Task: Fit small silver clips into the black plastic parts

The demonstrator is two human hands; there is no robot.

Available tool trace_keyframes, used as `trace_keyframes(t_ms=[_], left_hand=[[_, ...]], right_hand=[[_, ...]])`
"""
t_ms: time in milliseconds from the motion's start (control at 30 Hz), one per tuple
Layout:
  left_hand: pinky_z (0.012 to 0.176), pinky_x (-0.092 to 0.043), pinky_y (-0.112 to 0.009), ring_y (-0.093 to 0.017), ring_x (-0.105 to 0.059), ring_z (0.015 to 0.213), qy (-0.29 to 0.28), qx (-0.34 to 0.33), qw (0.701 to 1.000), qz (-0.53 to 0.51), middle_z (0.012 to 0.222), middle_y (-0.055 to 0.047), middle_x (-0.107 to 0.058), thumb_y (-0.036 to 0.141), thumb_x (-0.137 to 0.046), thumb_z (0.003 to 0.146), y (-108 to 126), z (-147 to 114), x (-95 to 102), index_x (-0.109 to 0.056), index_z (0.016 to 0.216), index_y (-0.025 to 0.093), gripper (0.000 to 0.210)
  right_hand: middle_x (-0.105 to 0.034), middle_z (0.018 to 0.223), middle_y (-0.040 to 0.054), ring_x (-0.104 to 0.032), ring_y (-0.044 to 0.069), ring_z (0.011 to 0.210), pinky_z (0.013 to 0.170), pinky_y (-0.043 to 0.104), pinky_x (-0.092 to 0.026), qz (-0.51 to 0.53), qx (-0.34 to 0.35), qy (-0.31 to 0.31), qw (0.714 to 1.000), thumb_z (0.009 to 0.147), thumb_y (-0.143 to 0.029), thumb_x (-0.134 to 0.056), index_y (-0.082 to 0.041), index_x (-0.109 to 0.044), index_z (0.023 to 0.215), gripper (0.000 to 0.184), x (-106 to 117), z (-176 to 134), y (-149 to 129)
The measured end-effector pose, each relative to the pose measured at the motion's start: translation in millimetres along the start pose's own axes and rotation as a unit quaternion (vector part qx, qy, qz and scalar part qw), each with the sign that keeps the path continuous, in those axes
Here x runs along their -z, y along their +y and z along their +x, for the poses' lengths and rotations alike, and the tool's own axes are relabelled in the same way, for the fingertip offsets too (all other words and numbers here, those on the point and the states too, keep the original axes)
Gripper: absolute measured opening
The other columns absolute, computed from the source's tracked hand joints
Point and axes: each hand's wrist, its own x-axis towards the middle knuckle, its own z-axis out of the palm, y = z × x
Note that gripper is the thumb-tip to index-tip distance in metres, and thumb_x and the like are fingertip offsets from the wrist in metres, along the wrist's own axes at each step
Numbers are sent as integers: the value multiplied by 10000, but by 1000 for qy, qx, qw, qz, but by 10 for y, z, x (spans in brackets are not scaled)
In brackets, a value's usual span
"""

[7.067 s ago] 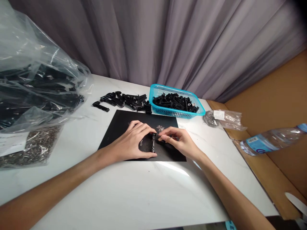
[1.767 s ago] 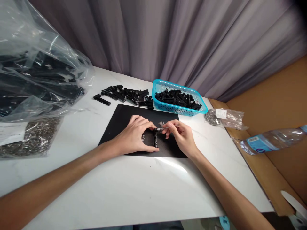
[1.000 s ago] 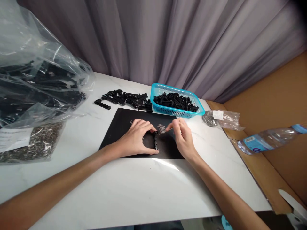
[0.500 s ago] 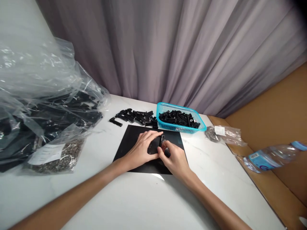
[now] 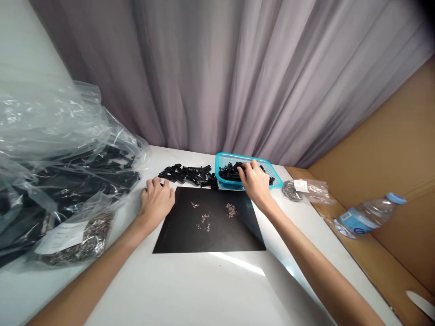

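Observation:
My left hand (image 5: 157, 200) is at the left end of the loose pile, with its fingers curled down over a small black plastic part (image 5: 161, 184), mostly hidden beneath them. My right hand (image 5: 256, 182) reaches over the blue basket (image 5: 279, 184), its fingers bent and somewhat apart at the black plastic parts (image 5: 231, 171) inside. I see no separate piece in its grasp, though the fingertips are partly hidden. Between the hands lies a black mat (image 5: 190, 240) bearing small scattered metal pieces (image 5: 205, 218) and a denser cluster of them (image 5: 231, 210).
More black parts (image 5: 193, 174) lie behind the mat. Large clear bags (image 5: 84, 158) of black parts and a labelled bag of metal pieces (image 5: 98, 231) fill the left. At right are a smaller bag (image 5: 292, 190), a water bottle (image 5: 367, 217) and cardboard (image 5: 384, 149).
Both hands have left the black part they worked on over the mat. My right hand moved up to the basket, my left out to the loose pile, uncovering the metal pieces.

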Motion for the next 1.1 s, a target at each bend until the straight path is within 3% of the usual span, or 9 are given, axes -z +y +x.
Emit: trace_keyframes(t_ms=[133, 267, 400, 567, 633, 800, 967, 1100], left_hand=[[863, -563, -469, -422, -604, 1169, -22, -15, 999, 21, 1187, -295, -629, 183, -435, 973, 66, -20, -21, -645, 1186, -7, 354], [793, -573, -419, -384, -629, 1127, -29, -23, 999, 28, 1175, -265, -619, 180, -415, 1000, 101, -27, 17, -607, 1174, 27, 301], [766, -579, -427, -366, -655, 1065, -18, -38, 999, 31, 1164, -233, -603, 98, -387, 969, 120, -29, 42, -579, 1177, 66, 284], [749, -589, -411, -357, -642, 1079, 38, -61, 997, 15, 1184, -217, -561, 27, -363, 930, 158, -40, 22, -584, 1169, 93, 332], [800, -592, -411, -346, -634, 1096, 63, -83, 995, -7, 1204, -209, -546, 10, -375, 913, 179, -54, -8, -605, 1146, 106, 341], [933, -572, -444, -333, -623, 1081, 86, -131, 986, -52, 1164, -187, -582, -4, -369, 895, 216, -105, -92, -602, 1227, 104, 419], [1005, -534, -447, -332, -600, 1070, 50, -164, 984, -42, 1088, -170, -654, -31, -338, 887, 220, -126, -122, -564, 1294, 62, 475], [947, -548, -447, -345, -611, 1083, 35, -144, 989, -22, 1103, -192, -659, 55, -371, 949, 219, -116, -154, -594, 1259, 60, 381]], right_hand=[[-685, 1017, 97, -667, 208, 898, 694, 287, -442, 112, 128, -41, 985, 1100, -254, -450, -178, -706, 1050, 272, -32, -487, -187], [-667, 1138, 110, -670, 212, 955, 795, 317, -535, 208, 202, -101, 952, 1084, -247, -481, -193, -690, 1221, 256, -54, -856, -357], [-640, 1226, 134, -651, 224, 985, 843, 362, -561, 219, 242, -141, 934, 1089, -217, -445, -180, -660, 1338, 331, -43, -912, -398], [-642, 1279, 142, -642, 247, 1020, 914, 421, -551, 186, 298, -166, 921, 1103, -248, -436, -164, -615, 1414, 369, -4, -920, -362], [-659, 1258, 139, -653, 244, 1004, 907, 411, -549, 181, 286, -156, 928, 1103, -272, -460, -158, -637, 1377, 346, -14, -930, -357], [-728, 1027, 83, -683, 205, 862, 800, 331, -524, 200, 202, -125, 951, 1074, -206, -528, -175, -714, 1058, 189, -47, -914, -297], [-733, 1018, 59, -691, 172, 803, 711, 272, -517, 289, 130, -127, 940, 1009, -129, -590, -196, -699, 1073, 143, -36, -934, -184], [-727, 1024, 81, -703, 191, 852, 754, 288, -546, 295, 121, -144, 937, 1023, -141, -577, -186, -744, 1062, 177, -29, -968, -172]])
